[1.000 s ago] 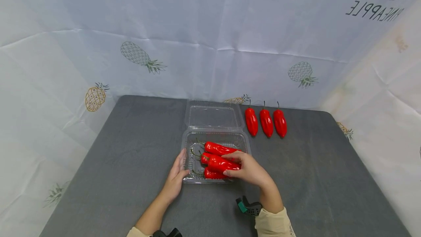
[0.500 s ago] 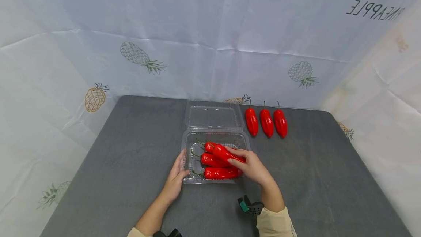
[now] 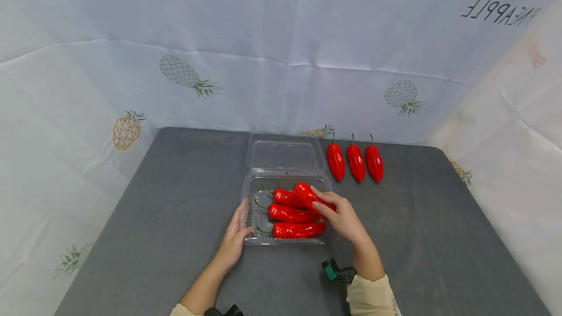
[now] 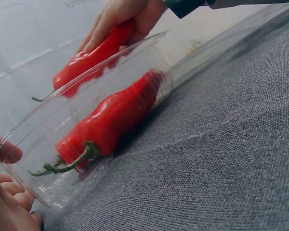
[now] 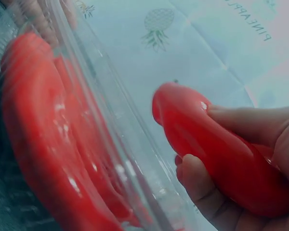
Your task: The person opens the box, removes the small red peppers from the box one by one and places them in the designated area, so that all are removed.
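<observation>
My left hand [image 3: 231,240] grips the left rim of a clear plastic clamshell box [image 3: 263,182], thumb over the edge and fingers outside. Several long red peppers are about the box. Three lie inside it side by side, stems to the left: a back one [image 3: 285,197], a middle one [image 3: 290,213] and a front one [image 3: 298,230]. Another red pepper [image 5: 207,139] is held between thumb and fingers of my right hand [image 3: 344,216], tilted above the box's back right part. In the left wrist view this held pepper [image 4: 86,62] shows above the box rim, its stem end pointing left.
The box's lid [image 3: 283,155] lies folded back behind it. Three more red peppers stand in a row right of the lid: left [image 3: 335,162], middle [image 3: 355,163] and right [image 3: 373,164]. A pineapple-print cloth [image 3: 281,91] hangs behind the grey table [image 3: 189,189].
My right hand has lifted the pepper from over the front ones and carried it back and to the right, turning it. The front pepper is now uncovered. My left hand stays put.
</observation>
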Tool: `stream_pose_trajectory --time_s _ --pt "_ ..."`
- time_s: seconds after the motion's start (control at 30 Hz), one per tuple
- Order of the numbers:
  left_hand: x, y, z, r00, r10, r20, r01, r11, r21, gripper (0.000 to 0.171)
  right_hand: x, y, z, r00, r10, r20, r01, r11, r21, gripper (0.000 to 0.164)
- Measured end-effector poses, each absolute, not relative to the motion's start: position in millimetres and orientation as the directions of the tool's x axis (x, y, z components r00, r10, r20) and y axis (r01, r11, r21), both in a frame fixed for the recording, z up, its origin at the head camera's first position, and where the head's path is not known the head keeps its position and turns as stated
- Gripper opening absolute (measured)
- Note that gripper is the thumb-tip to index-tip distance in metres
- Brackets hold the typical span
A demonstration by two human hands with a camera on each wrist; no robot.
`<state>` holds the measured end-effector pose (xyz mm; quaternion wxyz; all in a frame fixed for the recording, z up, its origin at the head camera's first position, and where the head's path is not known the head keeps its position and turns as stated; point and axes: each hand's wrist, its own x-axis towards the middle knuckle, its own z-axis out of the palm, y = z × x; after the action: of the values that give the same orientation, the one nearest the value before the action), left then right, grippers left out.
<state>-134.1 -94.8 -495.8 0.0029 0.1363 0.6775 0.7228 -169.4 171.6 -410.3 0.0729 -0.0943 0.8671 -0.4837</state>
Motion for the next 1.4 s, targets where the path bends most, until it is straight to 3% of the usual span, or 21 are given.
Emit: stream_pose_trajectory --time_s 0.67,1.4 --pt "-135.3 -95.0 -496.3 -0.965 0.176 0.192 0.18 -0.084 0.98 0.066 -186.2 225.8 -414.2 -0.999 -0.036 -0.009 -0.015 0.616 -0.788 0.048" --pt "-134.7 -94.6 -494.0 -0.97 0.184 0.159 0.144 -0.089 0.986 0.067 -222.7 292.4 -409.5 -0.985 0.163 0.054 0.088 0.749 -0.657 0.049"
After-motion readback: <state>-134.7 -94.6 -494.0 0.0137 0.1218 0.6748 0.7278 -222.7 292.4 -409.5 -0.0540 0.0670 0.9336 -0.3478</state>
